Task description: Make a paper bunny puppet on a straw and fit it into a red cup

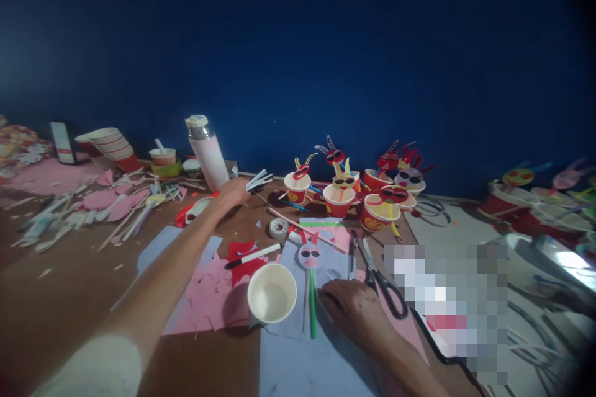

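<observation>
My left hand [234,191] is stretched out beside a pale thermos [209,158], its fingers closed round a bundle of thin white strips [259,180] that fan out to the right. My right hand [356,304] lies on the pale blue paper [298,360], fingers forward and nothing visibly in its grasp. Just left of its fingertips is a pink rabbit-like paper face [310,254] with dark glasses and red ears, above a green stick [312,313] and a paler one. A white paper cup [272,293] stands to the left of these. Scissors [384,285] with black handles lie beyond my right hand.
Several red cups [339,201] with paper faces stand at the back. A tape roll [278,227], a marker [254,256] and pink paper scraps [209,291] lie mid-table. Stacked cups [114,146] and loose strips fill the left. A partly blurred phone [442,335] lies at right.
</observation>
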A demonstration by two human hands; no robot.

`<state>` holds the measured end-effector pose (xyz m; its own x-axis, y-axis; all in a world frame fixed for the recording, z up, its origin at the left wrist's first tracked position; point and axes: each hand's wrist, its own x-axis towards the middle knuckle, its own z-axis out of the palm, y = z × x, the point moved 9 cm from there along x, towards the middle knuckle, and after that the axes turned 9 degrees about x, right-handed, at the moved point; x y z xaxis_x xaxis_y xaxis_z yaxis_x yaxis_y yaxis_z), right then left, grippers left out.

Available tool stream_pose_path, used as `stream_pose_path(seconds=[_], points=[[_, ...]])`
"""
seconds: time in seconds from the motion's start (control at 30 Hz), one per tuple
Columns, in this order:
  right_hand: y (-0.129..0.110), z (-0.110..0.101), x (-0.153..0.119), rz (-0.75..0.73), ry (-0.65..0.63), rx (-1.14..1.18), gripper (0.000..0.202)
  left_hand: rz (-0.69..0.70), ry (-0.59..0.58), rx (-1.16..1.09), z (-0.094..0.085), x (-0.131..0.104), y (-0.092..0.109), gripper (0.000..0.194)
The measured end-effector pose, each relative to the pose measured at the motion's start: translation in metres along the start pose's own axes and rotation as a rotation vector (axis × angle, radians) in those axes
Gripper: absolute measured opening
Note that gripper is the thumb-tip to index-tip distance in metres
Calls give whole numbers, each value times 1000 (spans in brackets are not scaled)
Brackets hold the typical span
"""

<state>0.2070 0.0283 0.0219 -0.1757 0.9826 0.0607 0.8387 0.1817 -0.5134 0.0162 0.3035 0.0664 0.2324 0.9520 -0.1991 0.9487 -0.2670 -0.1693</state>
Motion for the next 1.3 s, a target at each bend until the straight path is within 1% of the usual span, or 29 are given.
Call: stream_pose_path(seconds=[0.1, 0.23, 0.3, 0.4, 0.5, 0.67, 0.83, 0.93, 1.0, 1.1, 1.2, 1.3], points=[[0, 0, 1, 4, -10, 6, 19, 40, -18, 8, 2, -3, 7, 31], [-1, -1, 1, 9, -15, 5, 20, 122, -100, 7, 10, -12, 18, 30], [0, 0, 1, 16, -17, -5, 20, 158, -148, -1, 11, -16, 20, 31], [2, 3, 1, 17, -14, -20, 20, 204, -208, -22, 8, -21, 17, 30], [4, 5, 0, 13, -7, -21, 20, 224, -229, -37, 1, -22, 8, 30], [3, 4, 0, 0, -5, -13, 20, 208, -183, -32, -19, -22, -5, 30], [2, 2, 0, 5, -5, -24, 20, 112, -125, 42, -41, -24, -8, 30], [1, 2, 1, -2, -10, -29, 20, 41, -91, 93, -48, -21, -7, 32], [1, 1, 1, 1, -12, -33, 20, 15, -95, 113, -45, -17, -6, 32], [1, 2, 0, 11, -23, -28, 19, 10, -137, 111, -32, -12, -2, 32], [2, 2, 0, 19, -28, -22, 20, 42, -186, 85, -19, -10, 3, 32], [2, 3, 0, 25, -33, -38, 20, 78, -218, 61, -11, -9, 6, 32]])
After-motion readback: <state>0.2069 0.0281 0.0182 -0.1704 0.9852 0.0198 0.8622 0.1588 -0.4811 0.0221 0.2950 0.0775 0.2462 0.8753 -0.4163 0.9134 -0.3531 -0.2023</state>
